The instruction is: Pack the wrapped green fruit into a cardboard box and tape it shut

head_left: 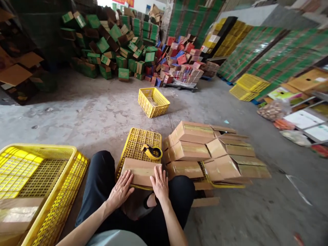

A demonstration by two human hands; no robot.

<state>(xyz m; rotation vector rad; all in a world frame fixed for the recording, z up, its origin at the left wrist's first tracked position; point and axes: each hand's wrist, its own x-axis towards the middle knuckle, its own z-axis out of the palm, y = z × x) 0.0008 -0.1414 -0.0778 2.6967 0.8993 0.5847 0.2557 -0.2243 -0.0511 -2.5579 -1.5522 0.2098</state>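
In front of me a brown cardboard box [141,172] lies flat on an upturned yellow plastic crate [132,141]. A strip of tape runs along its top. My left hand [121,189] rests on the box's left end, fingers stretched out. On the right end lies my right hand [160,184], also flat with its fingers extended. Neither hand grips anything. Beyond the box, on the crate, sits a yellow and black tape dispenser [152,152].
Stacked cardboard boxes [196,147] stand close on my right. A large yellow crate [74,160] at my left holds a taped box [19,213]. Farther off are a small yellow crate [153,102], a heap of green boxes [102,46] and red and blue boxes [180,59].
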